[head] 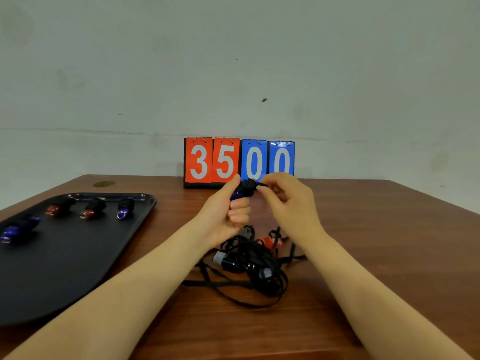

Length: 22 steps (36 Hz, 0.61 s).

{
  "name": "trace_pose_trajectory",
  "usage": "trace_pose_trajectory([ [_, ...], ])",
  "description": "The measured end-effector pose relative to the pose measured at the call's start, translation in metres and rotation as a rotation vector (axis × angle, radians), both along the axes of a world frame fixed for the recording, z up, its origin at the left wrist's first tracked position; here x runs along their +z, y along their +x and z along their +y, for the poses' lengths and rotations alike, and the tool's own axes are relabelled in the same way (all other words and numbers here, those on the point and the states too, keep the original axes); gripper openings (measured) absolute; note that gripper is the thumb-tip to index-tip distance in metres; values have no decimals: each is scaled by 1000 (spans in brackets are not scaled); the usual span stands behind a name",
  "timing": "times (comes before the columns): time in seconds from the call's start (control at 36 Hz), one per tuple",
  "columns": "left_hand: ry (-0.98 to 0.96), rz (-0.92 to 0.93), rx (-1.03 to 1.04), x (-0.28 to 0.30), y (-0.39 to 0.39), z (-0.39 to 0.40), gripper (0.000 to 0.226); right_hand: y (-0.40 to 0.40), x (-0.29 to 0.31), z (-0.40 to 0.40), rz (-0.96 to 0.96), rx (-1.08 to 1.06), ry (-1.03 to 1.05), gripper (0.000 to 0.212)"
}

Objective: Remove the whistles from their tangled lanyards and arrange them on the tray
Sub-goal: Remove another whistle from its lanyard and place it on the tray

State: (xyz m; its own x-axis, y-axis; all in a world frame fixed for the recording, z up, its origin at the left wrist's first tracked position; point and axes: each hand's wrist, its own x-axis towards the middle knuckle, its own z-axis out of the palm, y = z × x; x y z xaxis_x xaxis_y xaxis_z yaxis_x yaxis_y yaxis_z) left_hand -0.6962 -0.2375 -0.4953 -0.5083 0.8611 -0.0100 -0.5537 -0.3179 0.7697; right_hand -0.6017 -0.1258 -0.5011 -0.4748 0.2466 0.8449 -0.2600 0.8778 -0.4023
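My left hand (228,211) grips a blue whistle (240,192) with a black top, held up above the table. My right hand (285,201) pinches the black lanyard end (261,186) at the whistle's top. Below both hands a tangled heap of black lanyards (249,266) lies on the table, with a red whistle (270,241) showing in it. The black tray (65,261) at the left holds several whistles: a blue one (19,229), two red ones (59,207) (93,207) and another blue one (126,207).
A flip scoreboard (239,162) reading 35 and 00 stands at the table's far edge against the wall. The wooden table (376,229) stretches to the right of the lanyard heap.
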Motion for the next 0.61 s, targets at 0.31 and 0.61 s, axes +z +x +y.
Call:
trace_pose_trajectory([
  [0.31, -173, 299, 79, 3, -3, -7, 35, 6, 2, -4, -97, 144, -133, 15],
  [0.61, -97, 169, 150, -4, -2, 0, 28, -5, 0, -3, -77, 59, -197, 22],
])
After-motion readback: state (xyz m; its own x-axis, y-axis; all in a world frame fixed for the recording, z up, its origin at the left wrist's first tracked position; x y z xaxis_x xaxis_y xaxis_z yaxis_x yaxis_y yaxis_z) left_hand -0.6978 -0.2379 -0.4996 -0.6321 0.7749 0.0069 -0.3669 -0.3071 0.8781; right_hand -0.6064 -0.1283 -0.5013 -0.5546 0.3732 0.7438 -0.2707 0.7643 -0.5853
